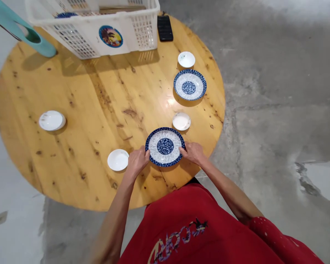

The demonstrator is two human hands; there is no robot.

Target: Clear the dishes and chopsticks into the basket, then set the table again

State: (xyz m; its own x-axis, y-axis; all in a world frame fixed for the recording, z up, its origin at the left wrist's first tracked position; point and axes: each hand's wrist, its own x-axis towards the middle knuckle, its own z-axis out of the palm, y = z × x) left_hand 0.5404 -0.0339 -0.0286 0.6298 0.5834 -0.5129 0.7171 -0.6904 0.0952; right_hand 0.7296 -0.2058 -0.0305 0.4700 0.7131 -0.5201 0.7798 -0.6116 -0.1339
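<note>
The white basket [99,33] at the table's far edge holds a blue-rimmed dish [66,15]. My left hand [137,161] and right hand [194,152] grip opposite rims of the blue plate [165,146].

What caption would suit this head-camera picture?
Both hands, left hand and right hand, grip a blue-patterned plate on a round wooden table.

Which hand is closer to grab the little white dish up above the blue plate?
Probably the right hand. It rests on the right rim of the blue plate, and the small white dish sits just beyond it. The left hand is on the plate's far side, nearer another white dish.
</note>
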